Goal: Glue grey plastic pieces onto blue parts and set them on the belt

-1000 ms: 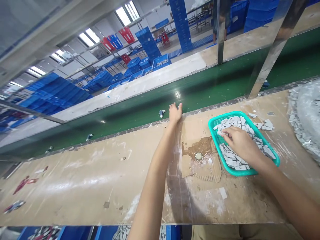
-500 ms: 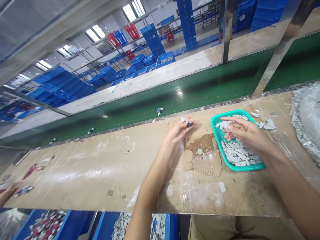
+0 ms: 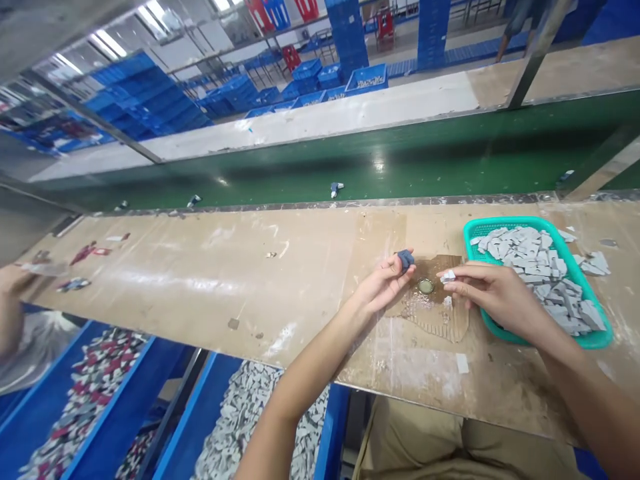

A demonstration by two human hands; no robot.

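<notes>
Between its thumb and fingers, my left hand (image 3: 383, 285) holds a small dark blue piece (image 3: 405, 260) above the tabletop. My right hand (image 3: 493, 290) pinches a small white piece (image 3: 448, 276) just to the right of it, and the two pieces are apart. Below and between the hands lies a torn, wet-looking cardboard patch (image 3: 453, 323) with a small round, pale greenish disc (image 3: 426, 287) on it. A teal basket (image 3: 607, 327) full of flat white-grey pieces (image 3: 533, 250) stands to the right, partly behind my right hand.
A green belt (image 3: 280, 180) runs behind the table (image 3: 175, 280), with small blue-and-white pieces on it. Blue bins (image 3: 210, 373) of loose pieces stand below the front edge. Another person's hand (image 3: 20, 277) is at the far left. Metal posts rise beyond the table.
My right hand has left the basket and come toward my left hand with a white piece. The dark blue piece in my left hand has turned up into clearer view. The camera view has shifted.
</notes>
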